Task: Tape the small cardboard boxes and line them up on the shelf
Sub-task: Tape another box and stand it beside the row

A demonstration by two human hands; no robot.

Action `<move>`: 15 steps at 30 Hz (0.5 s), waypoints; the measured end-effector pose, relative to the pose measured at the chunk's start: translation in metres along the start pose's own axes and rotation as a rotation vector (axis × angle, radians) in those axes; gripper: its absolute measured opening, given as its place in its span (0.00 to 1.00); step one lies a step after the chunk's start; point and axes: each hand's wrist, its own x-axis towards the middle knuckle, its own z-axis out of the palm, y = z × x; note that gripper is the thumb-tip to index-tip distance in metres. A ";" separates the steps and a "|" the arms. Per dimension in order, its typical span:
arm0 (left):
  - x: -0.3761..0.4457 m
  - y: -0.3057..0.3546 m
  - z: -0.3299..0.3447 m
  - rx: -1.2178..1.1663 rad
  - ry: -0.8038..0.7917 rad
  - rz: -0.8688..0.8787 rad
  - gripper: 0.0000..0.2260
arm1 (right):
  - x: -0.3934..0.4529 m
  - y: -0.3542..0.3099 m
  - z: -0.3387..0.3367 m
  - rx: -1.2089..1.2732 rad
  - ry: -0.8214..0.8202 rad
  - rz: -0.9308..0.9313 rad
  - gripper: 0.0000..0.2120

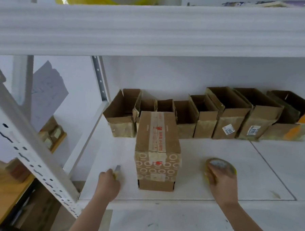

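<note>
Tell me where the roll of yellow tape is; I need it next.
In the head view, the roll of yellow tape lies on the white shelf under the right hand, right of the taped cardboard box.

Two bare forearms come into the picture from the lower edge, one at each side. No sleeve or cuff shows on either arm as far as the picture reaches. The left hand (109, 183) and the right hand (221, 183) wear no gloves. No watch, bracelet or band sits on either wrist, and no ring can be made out on the fingers (211, 173), which are somewhat blurred. The nails are too small and soft to tell anything about.
</note>
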 end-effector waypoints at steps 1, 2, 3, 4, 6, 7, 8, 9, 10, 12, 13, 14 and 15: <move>0.001 -0.005 0.006 0.024 0.014 0.028 0.08 | -0.003 0.001 0.004 -0.006 -0.050 0.039 0.16; 0.001 -0.008 0.010 0.042 0.037 0.055 0.11 | -0.004 0.001 0.005 -0.005 -0.094 0.078 0.17; 0.002 -0.011 0.012 0.064 0.063 0.076 0.13 | -0.003 0.000 0.005 -0.003 -0.132 0.116 0.17; 0.002 -0.014 0.012 0.094 0.085 0.089 0.13 | -0.001 -0.003 0.003 -0.010 -0.164 0.156 0.18; 0.001 -0.012 0.005 0.103 0.115 0.112 0.16 | 0.009 -0.015 -0.008 -0.040 -0.174 0.221 0.20; 0.000 -0.007 -0.002 0.008 0.139 0.120 0.18 | 0.015 -0.024 -0.016 -0.032 -0.141 0.227 0.20; -0.003 0.000 -0.012 -0.130 0.187 0.146 0.18 | 0.022 -0.036 -0.026 0.022 -0.092 0.209 0.20; -0.005 0.010 -0.023 -0.278 0.273 0.223 0.17 | 0.029 -0.050 -0.038 0.118 -0.042 0.165 0.21; -0.010 0.023 -0.035 -0.402 0.360 0.339 0.14 | 0.036 -0.067 -0.051 0.234 0.003 0.098 0.22; -0.022 0.051 -0.059 -0.557 0.422 0.605 0.11 | 0.047 -0.102 -0.073 0.407 0.060 -0.089 0.21; -0.026 0.063 -0.068 -0.606 0.380 0.730 0.11 | 0.050 -0.118 -0.080 0.441 0.064 -0.185 0.20; -0.031 0.074 -0.074 -0.622 0.306 0.817 0.12 | 0.052 -0.132 -0.084 0.448 0.039 -0.261 0.20; -0.036 0.083 -0.077 -0.608 0.220 0.867 0.12 | 0.052 -0.144 -0.085 0.433 -0.016 -0.308 0.20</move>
